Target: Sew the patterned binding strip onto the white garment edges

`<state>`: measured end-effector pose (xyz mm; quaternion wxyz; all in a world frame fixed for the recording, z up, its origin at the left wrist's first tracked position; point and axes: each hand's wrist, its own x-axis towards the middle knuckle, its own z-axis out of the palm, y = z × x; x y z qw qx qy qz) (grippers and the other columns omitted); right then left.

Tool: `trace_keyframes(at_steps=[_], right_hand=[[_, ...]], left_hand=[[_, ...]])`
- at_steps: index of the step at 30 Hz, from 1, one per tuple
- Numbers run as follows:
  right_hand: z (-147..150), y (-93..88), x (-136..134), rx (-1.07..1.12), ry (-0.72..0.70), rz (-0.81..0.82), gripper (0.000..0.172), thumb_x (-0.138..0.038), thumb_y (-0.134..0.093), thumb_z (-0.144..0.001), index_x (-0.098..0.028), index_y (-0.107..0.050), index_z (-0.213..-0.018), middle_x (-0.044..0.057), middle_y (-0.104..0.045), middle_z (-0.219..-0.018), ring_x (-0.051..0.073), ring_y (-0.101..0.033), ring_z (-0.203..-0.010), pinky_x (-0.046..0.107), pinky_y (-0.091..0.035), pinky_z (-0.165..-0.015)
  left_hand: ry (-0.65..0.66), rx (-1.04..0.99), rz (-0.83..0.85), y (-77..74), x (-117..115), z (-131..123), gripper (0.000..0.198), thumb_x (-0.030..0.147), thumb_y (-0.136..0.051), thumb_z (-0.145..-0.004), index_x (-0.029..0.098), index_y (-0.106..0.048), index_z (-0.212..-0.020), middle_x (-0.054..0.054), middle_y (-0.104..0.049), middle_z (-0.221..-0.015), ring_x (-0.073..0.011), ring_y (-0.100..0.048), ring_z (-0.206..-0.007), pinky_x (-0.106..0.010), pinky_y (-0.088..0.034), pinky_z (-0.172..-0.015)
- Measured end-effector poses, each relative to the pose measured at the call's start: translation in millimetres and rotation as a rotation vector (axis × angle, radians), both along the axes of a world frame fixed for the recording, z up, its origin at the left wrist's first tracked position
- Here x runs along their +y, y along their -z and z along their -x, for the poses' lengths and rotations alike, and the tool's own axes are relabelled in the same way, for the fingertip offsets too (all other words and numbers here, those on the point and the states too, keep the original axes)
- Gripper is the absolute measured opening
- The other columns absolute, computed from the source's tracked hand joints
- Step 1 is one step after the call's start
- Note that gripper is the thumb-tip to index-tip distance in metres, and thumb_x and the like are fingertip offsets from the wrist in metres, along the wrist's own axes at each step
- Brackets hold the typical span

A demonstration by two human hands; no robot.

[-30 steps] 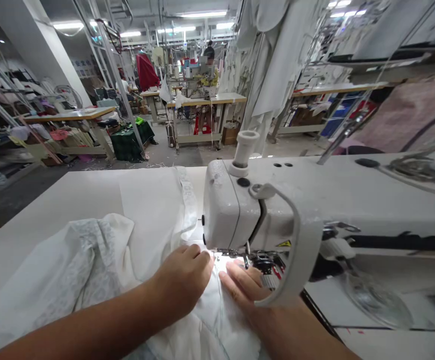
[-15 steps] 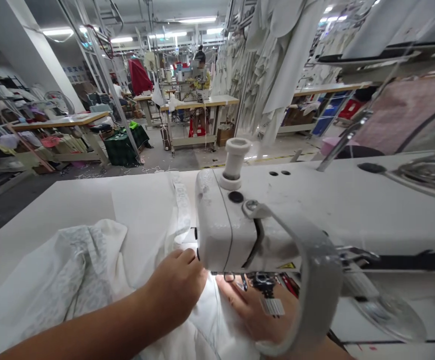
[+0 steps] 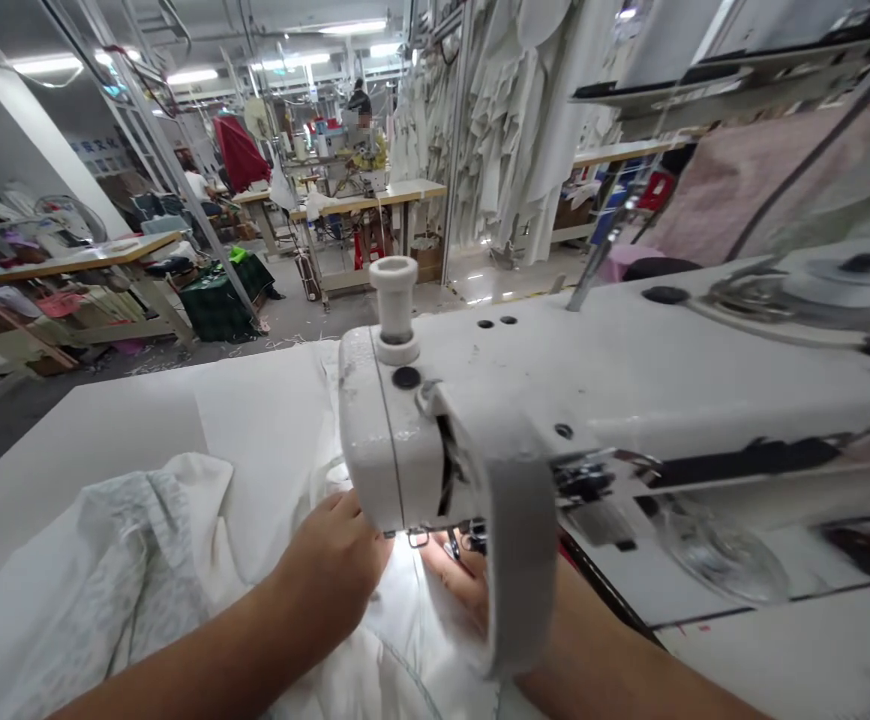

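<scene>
White cloth (image 3: 397, 640) lies under the needle area of a white industrial sewing machine head (image 3: 397, 440), and a lace-patterned fold (image 3: 135, 560) is bunched to its left. My left hand (image 3: 326, 565) is curled down on the cloth just left of the presser foot (image 3: 420, 538). My right hand (image 3: 457, 585) lies flat on the cloth to the right of the needle. A curved grey guard (image 3: 517, 560) on the machine hides most of its fingers.
The cloth rests on a white sewing table (image 3: 82, 450). Beyond its far edge, wooden work tables (image 3: 367, 205) stand in a workshop. White garments (image 3: 510, 130) hang at the back, pink cloth (image 3: 750, 190) lies at the right, and a co-worker (image 3: 358, 100) stands far off.
The view has swung so the machine sits further left. My left hand stays on the cloth near the needle, and the guard now covers more of my right hand.
</scene>
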<state>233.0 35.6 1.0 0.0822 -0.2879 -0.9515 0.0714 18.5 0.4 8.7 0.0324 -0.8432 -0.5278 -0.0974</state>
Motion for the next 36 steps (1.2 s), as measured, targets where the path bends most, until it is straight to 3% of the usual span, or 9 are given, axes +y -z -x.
trace_keyframes(at_steps=[4, 10, 16, 20, 23, 25, 29, 33, 36], right_hand=[[6, -16.4, 2, -0.058, -0.037, -0.037, 0.022, -0.007, -0.055, -0.079, -0.023, -0.070, -0.078, 0.003, -0.068, -0.074, 0.020, -0.061, -0.075, 0.033, -0.048, -0.071], [8, -8.8, 1, 0.016, -0.084, -0.047, 0.023, 0.002, -0.063, -0.059, -0.021, -0.061, -0.059, 0.004, -0.061, -0.068, 0.024, -0.058, -0.081, 0.035, -0.045, -0.070], [-1, -28.7, 3, 0.096, 0.055, -0.062, 0.025, -0.007, -0.059, -0.081, -0.019, -0.058, -0.059, 0.004, -0.060, -0.073, 0.020, -0.056, -0.074, 0.030, -0.041, -0.061], [-10, -40.7, -13, 0.120, -0.007, 0.015, 0.010, -0.027, -0.069, -0.083, -0.018, -0.064, -0.084, 0.005, -0.064, -0.087, 0.023, -0.057, -0.085, 0.034, -0.046, -0.071], [-15, -37.5, -33, 0.106, -0.152, 0.097, 0.040, -0.028, -0.078, -0.073, -0.020, -0.062, -0.110, 0.007, -0.063, -0.109, 0.027, -0.056, -0.100, 0.041, -0.047, -0.083], [-15, -31.9, -47, 0.061, -0.137, 0.110, 0.029, -0.019, -0.070, -0.080, -0.024, -0.064, -0.108, 0.006, -0.063, -0.104, 0.026, -0.059, -0.095, 0.039, -0.049, -0.076], [-2, -22.0, -72, 0.007, 0.006, 0.109, 0.026, -0.003, -0.051, -0.085, -0.022, -0.066, -0.091, 0.004, -0.064, -0.090, 0.019, -0.063, -0.071, 0.028, -0.048, -0.055], [28, -21.0, -97, 0.221, -0.125, -0.108, 0.037, -0.002, -0.045, -0.085, -0.014, -0.060, -0.117, 0.015, -0.055, -0.134, 0.023, -0.061, -0.109, 0.031, -0.053, -0.083], [54, -21.3, -113, 0.309, -0.312, -0.214, 0.030, -0.016, -0.050, -0.089, -0.005, -0.063, -0.115, 0.023, -0.051, -0.138, 0.031, -0.044, -0.131, 0.037, -0.043, -0.103]], left_hand=[[0.029, 0.074, -0.115, 7.4, 0, 5, 0.024, -0.004, -0.046, -0.069, 0.019, -0.050, -0.063, -0.003, -0.053, -0.065, -0.0184, -0.049, -0.064, -0.031, -0.038, -0.059], [0.059, 0.063, -0.072, 5.2, 0, 6, 0.027, -0.006, -0.041, -0.075, 0.018, -0.054, -0.072, -0.005, -0.054, -0.069, -0.0205, -0.051, -0.068, -0.034, -0.043, -0.066], [0.061, -0.007, -0.017, -5.3, 3, 4, 0.025, -0.005, -0.044, -0.075, 0.017, -0.055, -0.083, -0.005, -0.058, -0.077, -0.0213, -0.054, -0.078, -0.033, -0.049, -0.072], [0.033, -0.023, -0.013, -13.4, -12, 6, 0.025, -0.004, -0.049, -0.078, 0.015, -0.057, -0.092, -0.007, -0.060, -0.089, -0.0223, -0.055, -0.086, -0.034, -0.050, -0.079], [-0.019, -0.037, 0.024, -18.5, -40, 8, 0.030, -0.003, -0.045, -0.082, 0.013, -0.059, -0.102, -0.007, -0.061, -0.091, -0.0224, -0.056, -0.087, -0.035, -0.051, -0.081], [-0.087, -0.109, 0.065, -21.7, -60, 7, 0.032, -0.002, -0.041, -0.085, 0.012, -0.060, -0.107, -0.010, -0.062, -0.096, -0.0242, -0.055, -0.093, -0.039, -0.050, -0.085], [-0.275, -0.512, 0.109, -28.6, -85, -1, 0.026, 0.010, -0.042, -0.089, 0.014, -0.065, -0.101, -0.012, -0.065, -0.105, -0.0263, -0.055, -0.102, -0.043, -0.045, -0.094], [-0.519, -1.274, 0.494, -37.7, -88, -9, 0.034, 0.045, -0.051, -0.091, 0.018, -0.063, -0.106, -0.008, -0.066, -0.094, -0.0212, -0.061, -0.085, -0.034, -0.050, -0.078], [-0.568, -1.740, 0.725, -42.8, -89, -9, 0.049, 0.055, -0.065, -0.079, 0.015, -0.060, -0.106, -0.004, -0.065, -0.080, -0.0165, -0.061, -0.070, -0.028, -0.049, -0.068]])
